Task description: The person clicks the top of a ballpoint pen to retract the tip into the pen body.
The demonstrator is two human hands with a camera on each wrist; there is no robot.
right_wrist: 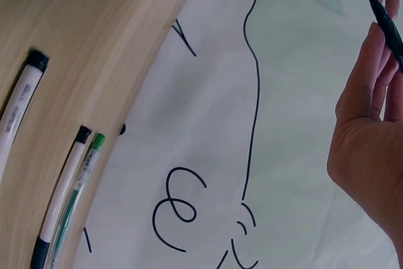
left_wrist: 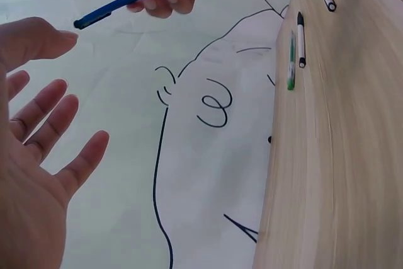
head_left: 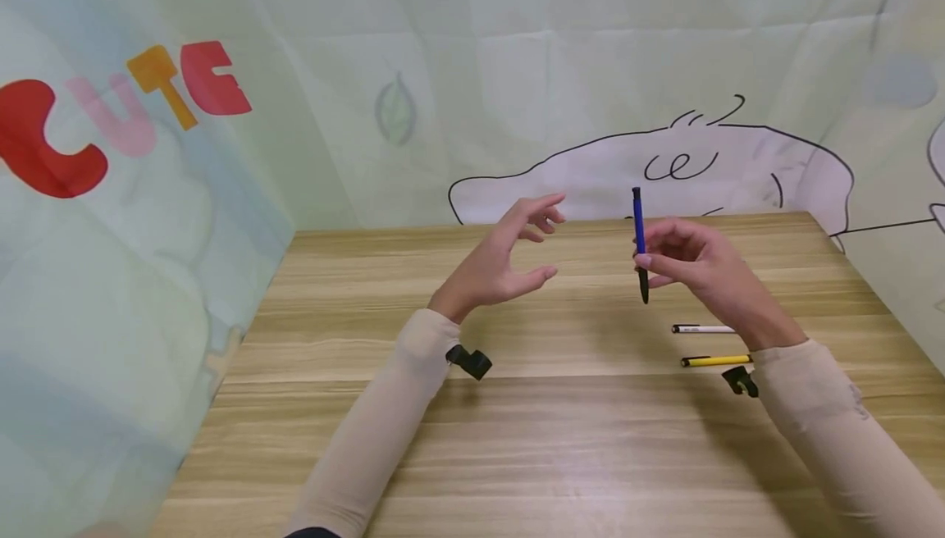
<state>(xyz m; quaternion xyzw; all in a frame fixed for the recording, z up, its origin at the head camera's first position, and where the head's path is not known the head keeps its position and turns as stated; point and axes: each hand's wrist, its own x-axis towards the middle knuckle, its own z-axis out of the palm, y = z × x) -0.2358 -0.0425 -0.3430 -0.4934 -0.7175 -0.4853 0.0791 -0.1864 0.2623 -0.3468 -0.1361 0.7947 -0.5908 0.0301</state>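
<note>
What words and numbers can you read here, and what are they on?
"CUTE": big coloured letters on the printed backdrop at the left.
Small marks on the nearer white pen: too blurred to read.
Blue pen in the right hand, yellow pen, green pen and other white pen: no writing I can make out.
I can't find any numbers.

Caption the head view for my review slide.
Right hand pinches a blue pen nearly upright above a wooden table; the empty left hand faces it.
</note>
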